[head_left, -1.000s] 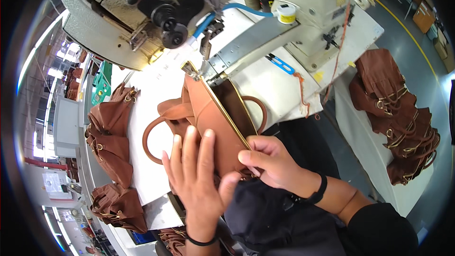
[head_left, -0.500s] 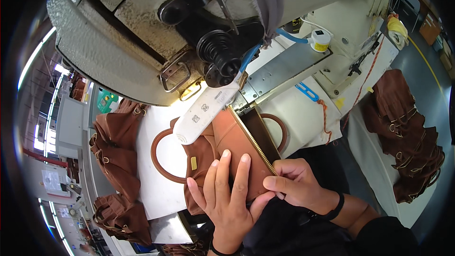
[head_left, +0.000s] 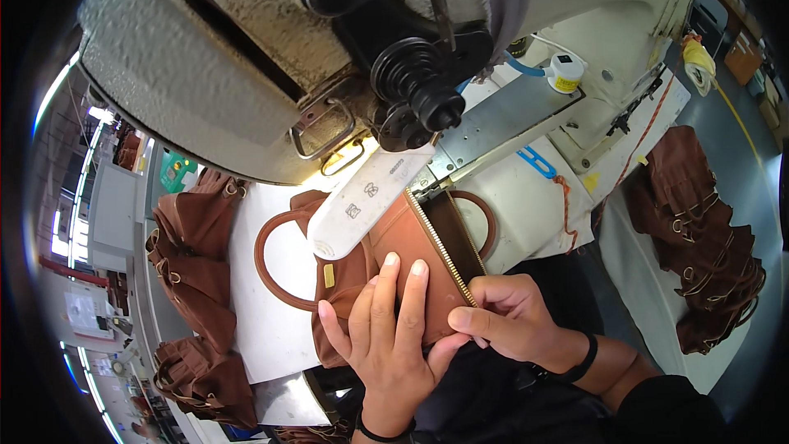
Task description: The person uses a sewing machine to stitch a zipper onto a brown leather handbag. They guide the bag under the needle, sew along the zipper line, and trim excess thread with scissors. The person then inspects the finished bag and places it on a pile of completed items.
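Note:
A brown handbag (head_left: pixel 396 234) with round handles and a small gold plate lies under the head of a sewing machine (head_left: pixel 214 90). Along the bag's opening runs a gold-toothed zipper (head_left: pixel 444 248), its far end near the machine's stitching area. My left hand (head_left: pixel 390 337) rests with fingers spread on the bag's side panel. At the near end of the zipper, my right hand (head_left: pixel 519 321) pinches the bag's edge between thumb and fingers. A long white rounded piece (head_left: pixel 357 201) extends from the machine over the bag and hides part of it. The needle is hidden.
More brown bags (head_left: pixel 193 267) are piled at the left, and another heap of brown bags (head_left: pixel 699 238) lies at the right. A blue plastic tool (head_left: pixel 536 162) with an orange cord sits on the white table (head_left: pixel 514 218), near the machine's metal bed (head_left: pixel 505 127).
The view has shifted slightly, so the machine head looks larger and farther right. Both hands keep nearly the same places on the bag.

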### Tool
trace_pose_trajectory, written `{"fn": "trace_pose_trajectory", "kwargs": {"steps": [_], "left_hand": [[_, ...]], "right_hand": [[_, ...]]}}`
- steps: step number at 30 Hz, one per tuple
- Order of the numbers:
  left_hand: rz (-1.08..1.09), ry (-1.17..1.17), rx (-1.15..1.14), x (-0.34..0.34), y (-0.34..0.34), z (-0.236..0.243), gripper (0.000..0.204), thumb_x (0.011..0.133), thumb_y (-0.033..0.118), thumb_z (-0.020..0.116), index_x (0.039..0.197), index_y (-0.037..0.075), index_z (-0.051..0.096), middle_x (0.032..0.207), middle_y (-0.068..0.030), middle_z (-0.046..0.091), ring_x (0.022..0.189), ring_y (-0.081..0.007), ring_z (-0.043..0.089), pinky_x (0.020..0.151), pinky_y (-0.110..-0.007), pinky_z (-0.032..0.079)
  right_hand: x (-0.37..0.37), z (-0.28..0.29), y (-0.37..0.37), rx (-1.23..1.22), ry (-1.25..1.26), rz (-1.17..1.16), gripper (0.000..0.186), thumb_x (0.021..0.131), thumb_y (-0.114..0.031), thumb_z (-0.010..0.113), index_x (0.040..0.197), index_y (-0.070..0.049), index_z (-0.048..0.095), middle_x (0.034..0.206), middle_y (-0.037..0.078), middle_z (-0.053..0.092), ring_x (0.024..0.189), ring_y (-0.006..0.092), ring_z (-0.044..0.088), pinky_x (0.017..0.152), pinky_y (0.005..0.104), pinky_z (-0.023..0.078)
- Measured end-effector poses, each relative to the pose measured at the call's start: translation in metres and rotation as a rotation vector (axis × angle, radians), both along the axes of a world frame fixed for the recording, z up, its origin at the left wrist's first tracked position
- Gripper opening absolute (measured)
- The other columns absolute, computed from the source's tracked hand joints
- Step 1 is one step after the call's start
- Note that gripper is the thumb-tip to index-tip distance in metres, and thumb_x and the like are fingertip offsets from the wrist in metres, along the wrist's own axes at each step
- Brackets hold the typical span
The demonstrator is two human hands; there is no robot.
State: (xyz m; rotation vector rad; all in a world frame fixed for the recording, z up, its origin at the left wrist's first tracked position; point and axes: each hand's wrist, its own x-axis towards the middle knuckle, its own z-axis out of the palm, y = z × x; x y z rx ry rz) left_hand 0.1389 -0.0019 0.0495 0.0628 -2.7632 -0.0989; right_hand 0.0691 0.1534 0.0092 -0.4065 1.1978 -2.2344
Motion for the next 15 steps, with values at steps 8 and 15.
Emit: {"fn": "trace_pose_trajectory", "kwargs": {"steps": [8, 15], "left_hand": [[-0.025, 0.04, 0.007, -0.012, -0.005, -0.003, 0.069, 0.103, 0.068, 0.043, 0.145, 0.018, 0.064, 0.146, -0.0107, 0.061, 0.125, -0.0232, 0.059, 0.128, -0.056, 0.003], [-0.055, 0.03, 0.046, -0.018, -0.008, 0.0, 0.062, 0.103, 0.062, 0.048, 0.144, 0.019, 0.066, 0.146, -0.0096, 0.061, 0.126, -0.0236, 0.058, 0.128, -0.056, 0.004]], "right_hand": [[-0.012, -0.007, -0.008, 0.012, 0.034, -0.014, 0.033, 0.103, -0.021, 0.07, 0.076, -0.008, 0.059, 0.062, -0.006, 0.053, 0.055, -0.0015, 0.042, 0.049, 0.021, 0.027], [-0.021, -0.007, -0.013, 0.026, 0.016, -0.014, 0.03, 0.103, -0.021, 0.07, 0.078, -0.007, 0.061, 0.063, -0.006, 0.054, 0.056, -0.0015, 0.044, 0.049, 0.0199, 0.029]]}}
